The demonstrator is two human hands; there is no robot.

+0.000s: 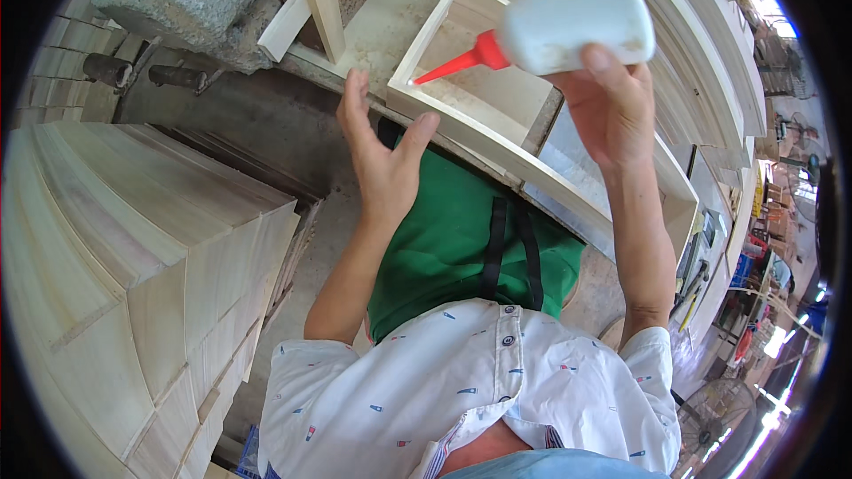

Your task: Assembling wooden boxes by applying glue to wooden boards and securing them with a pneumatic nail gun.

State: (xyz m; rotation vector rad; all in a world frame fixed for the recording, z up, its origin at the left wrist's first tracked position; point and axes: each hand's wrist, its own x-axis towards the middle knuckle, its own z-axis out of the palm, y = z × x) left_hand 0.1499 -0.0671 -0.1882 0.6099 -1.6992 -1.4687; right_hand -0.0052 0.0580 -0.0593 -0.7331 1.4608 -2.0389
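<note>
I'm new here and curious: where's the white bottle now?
In the head view, the white bottle is upper right of centre, in the right hand, its red nozzle tip at the left corner of the wooden frame.

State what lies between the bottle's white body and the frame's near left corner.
The red nozzle, its tip by that corner, in the head view.

Near fisheye view, downward from the head
</note>
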